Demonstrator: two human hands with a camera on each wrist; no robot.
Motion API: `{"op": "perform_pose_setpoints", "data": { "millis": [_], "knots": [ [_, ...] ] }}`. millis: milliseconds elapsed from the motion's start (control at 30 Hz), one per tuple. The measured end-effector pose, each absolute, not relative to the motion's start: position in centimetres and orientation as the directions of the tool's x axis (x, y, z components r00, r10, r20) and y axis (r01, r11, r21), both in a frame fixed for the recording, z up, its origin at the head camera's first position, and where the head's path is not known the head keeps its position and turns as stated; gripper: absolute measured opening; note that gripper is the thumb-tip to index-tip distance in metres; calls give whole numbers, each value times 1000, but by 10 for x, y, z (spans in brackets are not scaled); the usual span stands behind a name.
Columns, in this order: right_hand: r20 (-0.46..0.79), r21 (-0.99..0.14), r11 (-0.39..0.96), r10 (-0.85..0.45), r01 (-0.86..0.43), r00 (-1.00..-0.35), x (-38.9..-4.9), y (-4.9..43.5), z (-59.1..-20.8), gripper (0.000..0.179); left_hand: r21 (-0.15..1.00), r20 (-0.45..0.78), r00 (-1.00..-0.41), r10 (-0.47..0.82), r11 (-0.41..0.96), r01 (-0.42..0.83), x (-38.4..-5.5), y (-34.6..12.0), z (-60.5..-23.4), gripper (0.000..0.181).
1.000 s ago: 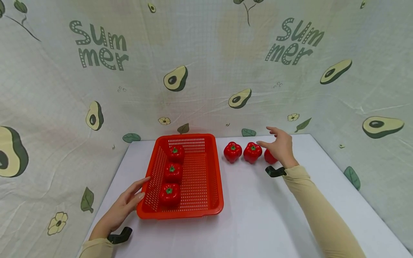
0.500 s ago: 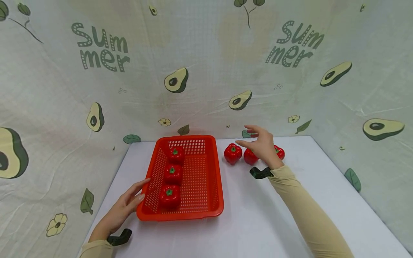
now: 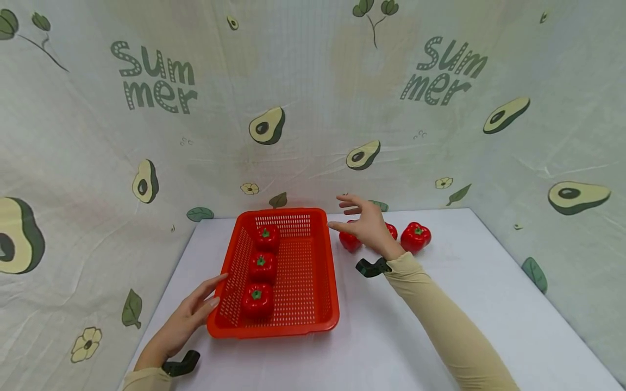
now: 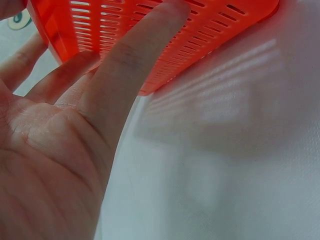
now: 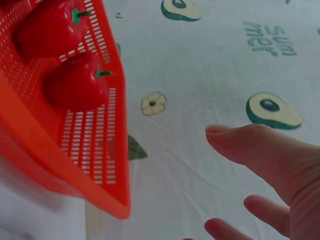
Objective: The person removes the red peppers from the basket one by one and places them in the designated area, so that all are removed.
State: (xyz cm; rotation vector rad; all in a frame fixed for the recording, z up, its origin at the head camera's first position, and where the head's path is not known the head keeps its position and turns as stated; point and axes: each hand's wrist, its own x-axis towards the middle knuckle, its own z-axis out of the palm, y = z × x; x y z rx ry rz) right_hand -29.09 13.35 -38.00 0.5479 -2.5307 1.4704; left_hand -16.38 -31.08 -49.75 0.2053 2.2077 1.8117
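Observation:
A red perforated basket (image 3: pixel 299 271) sits on the white table, with three red bell peppers in a column along its left side: a far one (image 3: pixel 267 237), a middle one (image 3: pixel 262 266) and a near one (image 3: pixel 257 301). My left hand (image 3: pixel 180 321) touches the basket's left side with extended fingers; its thumb (image 4: pixel 132 55) lies against the slotted wall. Fingers spread and holding nothing, my right hand (image 3: pixel 369 228) hovers just off the basket's right rim. It partly hides two peppers, one on the left (image 3: pixel 349 241) and a middle one (image 3: pixel 392 231). A third pepper (image 3: pixel 415 237) is fully visible.
A cloth backdrop (image 3: pixel 313 157) printed with avocados and lettering rises behind the table and along both sides. White table surface (image 3: pixel 391 326) extends in front of the basket and to its right. Each wrist wears a black camera mount.
My right hand has moved left, from over the rightmost loose pepper to beside the basket's right rim. My left hand, the basket and the peppers keep their places.

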Motion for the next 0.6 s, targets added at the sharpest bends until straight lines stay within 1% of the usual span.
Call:
{"op": "perform_pose_setpoints", "data": {
  "millis": [233,600],
  "knots": [
    [314,-822,387,-302,-417,-900,-292,113,-386,68,976,-123,-952,281,206,-65,-164,-310,-498,52],
    [285,-853,323,-370,-410,-884,-298,83,-393,67,976,-127,-954,273,204,-72,-163,-309,-497,52]
  ]
}}
